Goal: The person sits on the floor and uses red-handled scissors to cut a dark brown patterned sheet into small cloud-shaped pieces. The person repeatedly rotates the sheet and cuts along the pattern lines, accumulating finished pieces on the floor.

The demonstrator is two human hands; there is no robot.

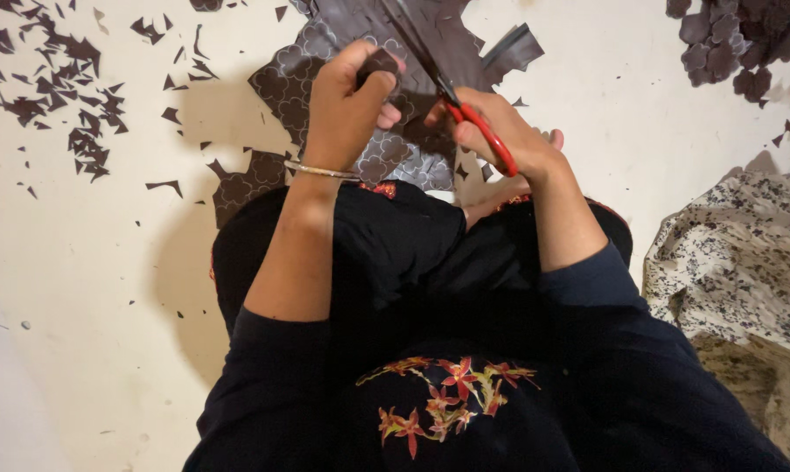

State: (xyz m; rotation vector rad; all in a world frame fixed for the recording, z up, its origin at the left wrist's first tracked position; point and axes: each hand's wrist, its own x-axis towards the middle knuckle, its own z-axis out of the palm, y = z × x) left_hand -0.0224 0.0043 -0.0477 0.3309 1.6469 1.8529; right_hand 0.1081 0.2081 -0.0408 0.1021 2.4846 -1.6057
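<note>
Pinched in left hand point(347, 109): dark cloth point(395, 52). Right hand point(500, 131) grips red scissors point(482, 135), mid-cut around shape; next snip likely needs cloth turned.

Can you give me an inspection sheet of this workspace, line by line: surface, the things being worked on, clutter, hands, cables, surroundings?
Surface: pale floor, marked and dusty.
Job's things: dark patterned fabric sheet with scalloped outlines; red-handled scissors, blades over the sheet; small dark cut piece.
Clutter: dark offcut scraps scattered at upper left; pile of cut scalloped pieces at upper right.
Grippers: left hand pinches the small cut piece, bangle on the wrist; right hand grips the scissors.
Cables: nothing seen.
Surroundings: speckled light cloth at right; the person's dark clothing with flower embroidery.
</note>
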